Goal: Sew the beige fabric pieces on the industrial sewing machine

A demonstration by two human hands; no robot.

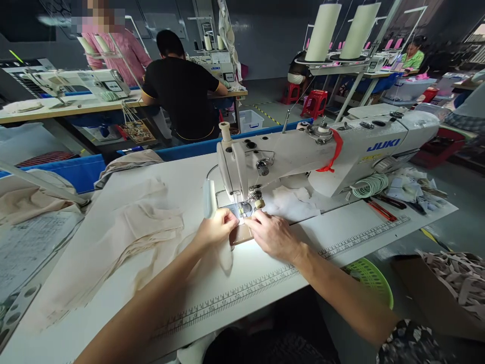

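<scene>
A white JUKI sewing machine [322,151] stands on the white table [265,273]. My left hand [215,228] is closed in a pinch on a pale fabric piece [226,255] just left of the needle. My right hand [271,233] lies on the table right of the needle, its fingers pressed together at the presser foot on the same small fabric. A brown patch [241,234] shows between the two hands under the machine's light.
A pile of beige fabric [125,227] lies on the table's left. White scraps [291,202] sit under the machine arm. A green basket [373,278] and a box of strips [454,283] stand at the right. Other people sew at tables behind.
</scene>
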